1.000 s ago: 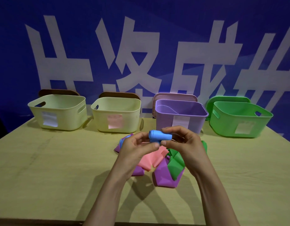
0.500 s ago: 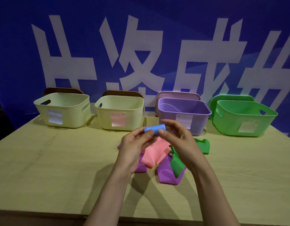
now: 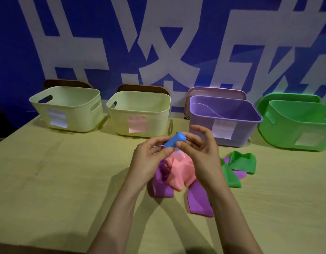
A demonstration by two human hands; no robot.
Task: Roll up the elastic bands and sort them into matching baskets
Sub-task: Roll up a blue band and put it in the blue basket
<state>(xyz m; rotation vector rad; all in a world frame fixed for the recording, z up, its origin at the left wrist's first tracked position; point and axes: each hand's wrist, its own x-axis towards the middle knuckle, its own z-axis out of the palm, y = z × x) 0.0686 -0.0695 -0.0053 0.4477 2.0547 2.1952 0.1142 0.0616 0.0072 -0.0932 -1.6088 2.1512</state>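
**A:** Start at the left; what stands there?

**B:** A cream basket (image 3: pixel 81 114) with a pale label too faint to read; just beside it a second cream basket (image 3: pixel 154 114) with a pink label; both stand at the far side of the table (image 3: pixel 66 171).

**A:** And the hands?

**B:** The left hand (image 3: pixel 149 158) has its thumb and curled fingers closed round the near, lower end of the blue roll (image 3: pixel 174 141); the roll is in the air above the loose bands, in front of the gap between the second cream basket and the purple basket (image 3: pixel 200 125).

**A:** Which way does it lie?

**B:** Its long axis climbs from low on the left to high on the right; the right hand (image 3: pixel 200 153) pinches its right flank between thumb and forefinger, the other fingers spread and loosely bent.

**A:** So where does it go?

**B:** No basket is blue; I judge the leftmost cream one likeliest, though its label proves nothing; it lies left of the roll, so the left hand is nearer and better placed to carry it.

**A:** What remains?

**B:** The pink band (image 3: pixel 178 169), purple band (image 3: pixel 162 182) and green band (image 3: pixel 241 164) lie unrolled on the table; the green basket (image 3: pixel 279 136) stands farthest right.
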